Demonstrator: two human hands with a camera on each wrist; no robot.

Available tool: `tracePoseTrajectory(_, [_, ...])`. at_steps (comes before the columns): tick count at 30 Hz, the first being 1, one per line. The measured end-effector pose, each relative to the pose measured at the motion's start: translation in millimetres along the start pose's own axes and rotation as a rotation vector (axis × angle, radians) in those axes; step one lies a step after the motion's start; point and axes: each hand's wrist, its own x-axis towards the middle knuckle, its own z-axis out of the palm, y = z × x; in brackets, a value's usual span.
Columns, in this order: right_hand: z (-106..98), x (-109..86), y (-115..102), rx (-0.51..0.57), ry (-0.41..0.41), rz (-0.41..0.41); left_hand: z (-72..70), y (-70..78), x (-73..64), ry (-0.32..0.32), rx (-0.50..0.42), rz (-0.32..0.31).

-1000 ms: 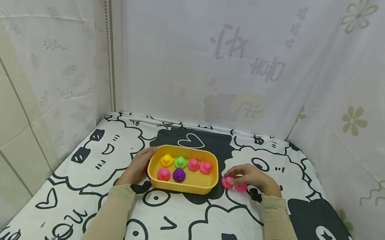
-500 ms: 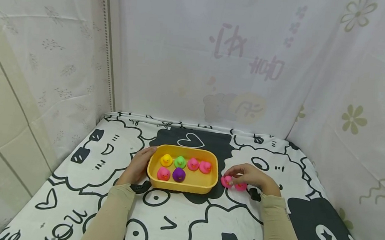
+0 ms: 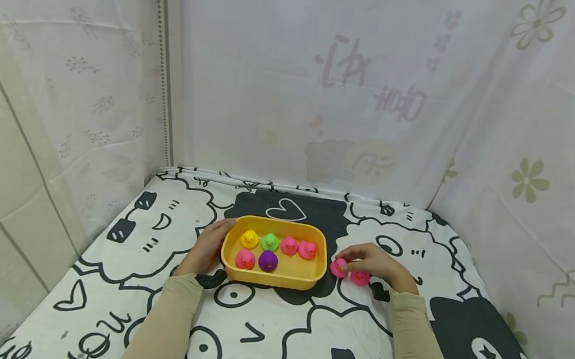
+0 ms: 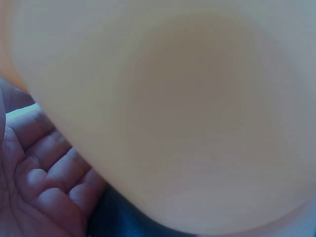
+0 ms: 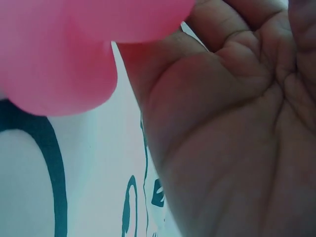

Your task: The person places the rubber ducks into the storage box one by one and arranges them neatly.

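Observation:
A yellow plastic tray [image 3: 271, 279] sits on the cloth, with a yellow duck [image 3: 249, 239], a green duck [image 3: 270, 242], a purple duck [image 3: 267, 261] and several pink ducks [image 3: 289, 245] in it. My left hand [image 3: 208, 245] grips the tray's left end; its wall [image 4: 197, 123] fills most of the left wrist view. Right of the tray, my right hand [image 3: 375, 263] pinches a pink toy duck [image 3: 338, 267] between thumb and fingers. Another pink duck [image 3: 359, 278] lies on the cloth below the right palm, and pink fills the top left of the right wrist view.
The table is covered by a black-and-white cartoon cloth [image 3: 252, 326]. Pale printed curtains [image 3: 255, 84] hang behind it and on both sides. Dark wrist straps [image 3: 211, 279] show at both wrists.
My right hand has raised the pinched pink duck slightly, and it stands a little more apart from the other pink duck. The left hand and the tray stay in place.

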Motion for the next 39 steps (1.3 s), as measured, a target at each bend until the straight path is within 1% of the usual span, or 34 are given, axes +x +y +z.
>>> tracePoseTrajectory(5, [1,-0.5,0,0.021,0.028,0.012,-0.8,-1.2,0.1,-0.006,-0.005,0.009])
tracePoseTrajectory(15, [-2,0.4,4,0.02,0.121,-0.015,-2.4,-1.8,0.1,-0.019,-0.005,0.026])
tracePoseTrajectory(20, [-1,2.7,3,0.009,0.141,-0.02,-2.3,-2.1,0.5,-0.013,0.002,0.028])
tracePoseTrajectory(25, [2,1.9,-2,0.01,0.154,-0.032,-2.1,-4.0,1.0,-0.014,-0.002,0.018])
tracePoseTrajectory(29, [2,-0.3,-8,0.011,0.187,-0.04,-2.0,-4.5,0.1,-0.016,-0.002,0.028])
tracePoseTrajectory(32, [0,-0.9,-10,0.011,0.207,-0.046,-1.1,-3.9,-1.2,-0.014,0.015,0.034])
tracePoseTrajectory(34, [-1,-1.9,-17,0.009,0.21,-0.054,-0.4,-3.8,-1.3,-0.014,0.019,0.03])
tracePoseTrajectory(39, [-10,0.2,-23,0.024,0.204,-0.098,-1.2,-2.5,-1.2,-0.019,-0.006,0.025])
